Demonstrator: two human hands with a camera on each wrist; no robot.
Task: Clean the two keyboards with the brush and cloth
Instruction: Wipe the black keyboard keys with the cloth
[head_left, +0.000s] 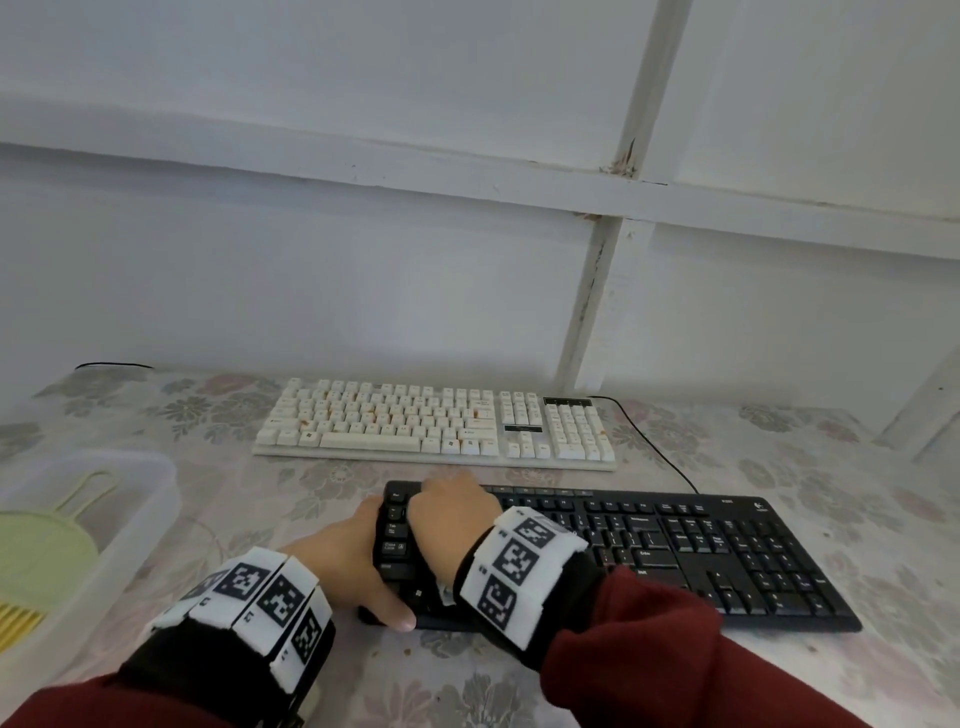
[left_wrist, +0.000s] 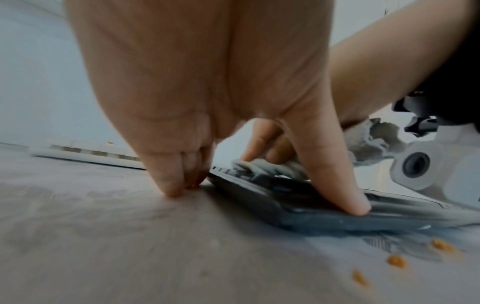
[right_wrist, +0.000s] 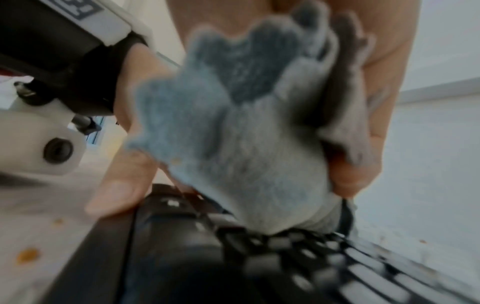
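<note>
The black keyboard (head_left: 618, 551) lay nearest on the floral-covered desk (head_left: 810, 467), and the grey cloth (right_wrist: 249, 127) was bunched in the right hand (head_left: 452, 512) and pressed onto its upper-left keys — balled up, probably so the folds reached between the keycaps. The left hand (head_left: 343, 558) braced the keyboard's left end, thumb on the front edge and fingers down at the side, a steadying grip that likely stopped it sliding. Orange crumbs (left_wrist: 396, 262) lay on the desk beside it. The white keyboard (head_left: 436, 423) sat just behind, orange specks on its keys — apparently not yet cleaned. 1 clear tub (head_left: 150, 493) at the left held a green brush (head_left: 41, 551).
</note>
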